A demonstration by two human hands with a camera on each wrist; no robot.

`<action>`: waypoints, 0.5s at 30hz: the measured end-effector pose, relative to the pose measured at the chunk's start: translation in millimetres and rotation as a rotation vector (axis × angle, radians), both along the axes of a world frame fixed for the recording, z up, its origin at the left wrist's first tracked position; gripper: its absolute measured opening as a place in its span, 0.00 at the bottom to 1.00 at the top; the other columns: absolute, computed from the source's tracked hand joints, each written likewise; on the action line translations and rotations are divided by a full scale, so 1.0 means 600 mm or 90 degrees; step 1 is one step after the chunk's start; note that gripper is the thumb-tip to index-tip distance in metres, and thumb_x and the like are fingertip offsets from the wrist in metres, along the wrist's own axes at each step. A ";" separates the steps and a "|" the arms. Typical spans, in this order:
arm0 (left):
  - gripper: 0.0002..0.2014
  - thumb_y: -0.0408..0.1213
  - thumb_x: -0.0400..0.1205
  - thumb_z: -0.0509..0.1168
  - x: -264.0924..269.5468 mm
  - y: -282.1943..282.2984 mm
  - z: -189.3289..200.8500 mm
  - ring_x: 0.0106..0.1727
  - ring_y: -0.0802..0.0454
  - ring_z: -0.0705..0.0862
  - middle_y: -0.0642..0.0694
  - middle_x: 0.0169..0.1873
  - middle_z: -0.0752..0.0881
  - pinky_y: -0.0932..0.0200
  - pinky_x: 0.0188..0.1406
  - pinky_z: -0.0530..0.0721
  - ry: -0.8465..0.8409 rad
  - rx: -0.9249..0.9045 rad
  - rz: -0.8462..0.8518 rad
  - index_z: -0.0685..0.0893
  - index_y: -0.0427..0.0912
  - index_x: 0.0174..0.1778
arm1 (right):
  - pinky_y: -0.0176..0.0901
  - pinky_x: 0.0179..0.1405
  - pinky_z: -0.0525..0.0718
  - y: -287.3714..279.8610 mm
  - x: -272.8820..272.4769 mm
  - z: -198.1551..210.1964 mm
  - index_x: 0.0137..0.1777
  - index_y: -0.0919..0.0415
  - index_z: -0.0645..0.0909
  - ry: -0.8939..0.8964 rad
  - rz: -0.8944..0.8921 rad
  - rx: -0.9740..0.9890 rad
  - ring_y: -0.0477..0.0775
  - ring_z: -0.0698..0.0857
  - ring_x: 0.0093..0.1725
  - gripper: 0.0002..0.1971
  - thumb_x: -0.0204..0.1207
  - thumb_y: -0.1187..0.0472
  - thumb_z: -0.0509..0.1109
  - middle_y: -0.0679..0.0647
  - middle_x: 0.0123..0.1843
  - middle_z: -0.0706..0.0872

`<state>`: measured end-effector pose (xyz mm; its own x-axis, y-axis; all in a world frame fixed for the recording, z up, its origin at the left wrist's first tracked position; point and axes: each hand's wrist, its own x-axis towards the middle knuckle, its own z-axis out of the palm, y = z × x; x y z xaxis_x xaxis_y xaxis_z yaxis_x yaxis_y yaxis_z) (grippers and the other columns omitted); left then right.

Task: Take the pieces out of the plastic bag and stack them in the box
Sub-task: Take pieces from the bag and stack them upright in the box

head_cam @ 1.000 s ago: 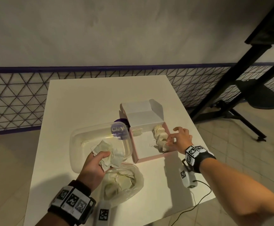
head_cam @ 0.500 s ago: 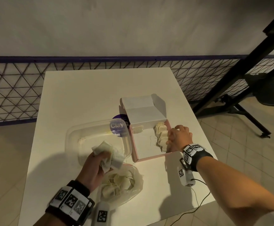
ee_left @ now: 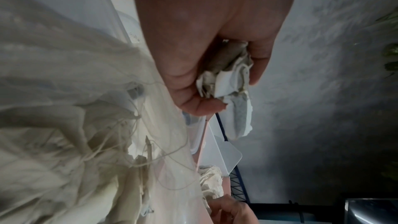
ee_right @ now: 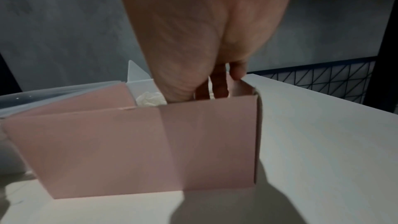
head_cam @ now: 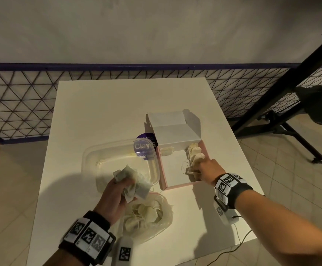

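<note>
Nearest, by the near edge of the table (head_cam: 102, 116), lies the bag (head_cam: 156, 223). It is clear plastic and slumped flat, with pale pieces and loose strings inside. Its open top faces away from the person.

Just past the bag, the left hand (head_cam: 116, 196) is lifted a little, with the palm turned in toward the middle. Its fingers and thumb are curled tight round a bunch (head_cam: 131, 181) of crumpled pieces. In the left wrist view one piece hangs loose below the thumb.

Behind that hand sits a clear tub (head_cam: 91, 160), and it touches the left wall of the box (head_cam: 177, 186).

The box is pink outside and white inside, near the right edge of the table. Its lid stands open at the far side. So the box lies to the right of the bunch and a little farther away, and the left hand is close to its left wall.

Inside, a row (head_cam: 194, 156) of pieces runs near to far along the right wall. One more piece (head_cam: 167, 150) lies alone in the far left corner.

The right hand (head_cam: 208, 170) reaches over the near right corner of the box. Its fingers point down into the box and touch the near end of the row. I cannot tell if they pinch a piece or only press.

I think the next piece goes at the near end of that row.
</note>
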<state>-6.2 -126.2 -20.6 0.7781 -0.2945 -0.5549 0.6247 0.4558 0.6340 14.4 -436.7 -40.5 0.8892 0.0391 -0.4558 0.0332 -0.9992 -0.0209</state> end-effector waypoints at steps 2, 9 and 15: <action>0.06 0.26 0.74 0.63 0.000 0.001 -0.002 0.37 0.49 0.81 0.45 0.29 0.83 0.49 0.39 0.79 0.002 0.006 -0.004 0.80 0.41 0.42 | 0.47 0.58 0.80 0.001 0.000 0.005 0.56 0.50 0.84 0.013 -0.005 0.015 0.58 0.83 0.57 0.10 0.77 0.59 0.67 0.54 0.59 0.84; 0.11 0.29 0.64 0.68 -0.001 0.006 -0.008 0.37 0.48 0.81 0.42 0.31 0.81 0.51 0.38 0.79 -0.013 -0.001 -0.030 0.78 0.40 0.41 | 0.40 0.50 0.80 -0.022 0.012 0.029 0.51 0.50 0.87 0.008 -0.108 0.100 0.54 0.86 0.49 0.10 0.73 0.57 0.67 0.54 0.53 0.88; 0.11 0.30 0.65 0.69 -0.004 0.007 -0.016 0.39 0.46 0.80 0.41 0.32 0.80 0.51 0.38 0.80 -0.017 -0.013 -0.031 0.79 0.40 0.41 | 0.43 0.55 0.77 -0.038 0.019 0.065 0.55 0.56 0.87 -0.020 -0.117 0.084 0.59 0.83 0.56 0.12 0.79 0.60 0.64 0.58 0.56 0.86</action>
